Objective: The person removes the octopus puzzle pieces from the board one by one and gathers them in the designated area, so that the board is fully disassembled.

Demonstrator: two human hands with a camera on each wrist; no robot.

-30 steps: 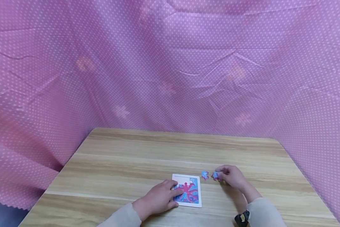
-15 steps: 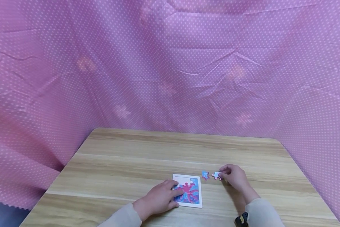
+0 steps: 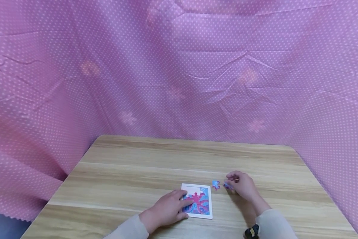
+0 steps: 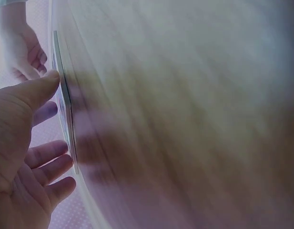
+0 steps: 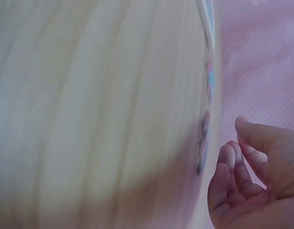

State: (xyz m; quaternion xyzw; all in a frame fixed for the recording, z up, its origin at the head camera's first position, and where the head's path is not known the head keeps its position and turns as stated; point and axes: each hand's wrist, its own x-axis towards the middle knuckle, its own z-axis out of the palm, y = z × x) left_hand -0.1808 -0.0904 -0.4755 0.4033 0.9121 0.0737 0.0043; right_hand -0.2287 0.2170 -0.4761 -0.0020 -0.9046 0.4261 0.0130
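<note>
On the table (image 3: 122, 172): one tray (image 3: 210, 202) is lying flat toward the person's side; two loose pieces are showing outside it.
Tray: one pink octopus picture (image 3: 198, 200) on blue is filling the lower and right parts; one bare white area (image 3: 192, 190) is showing at upper left. The left hand is covering a portion, so the fitted pieces are not being counted.
Near piece (image 3: 216, 185): one, lying just beside the tray's upper right corner, apart from it.
Far piece (image 3: 226, 186): one, sitting further right, partly hidden by the right hand's fingers.
Left hand (image 3: 170, 208): one, resting on the tray's left side, fingers extended and loose, thumb touching the edge, not clenching.
Right hand (image 3: 244, 187): one, holding thumb and fingers bent at the far piece; a thin pale edge is showing there. Whether it is pinching anything cannot be told.
Sleeves (image 3: 129, 229): two, both light, are covering the forearms.
Black item (image 3: 252, 231): one, sitting at the right wrist.
Cloth (image 3: 179, 66): pink, white-dotted, hanging behind and beside the table.
</note>
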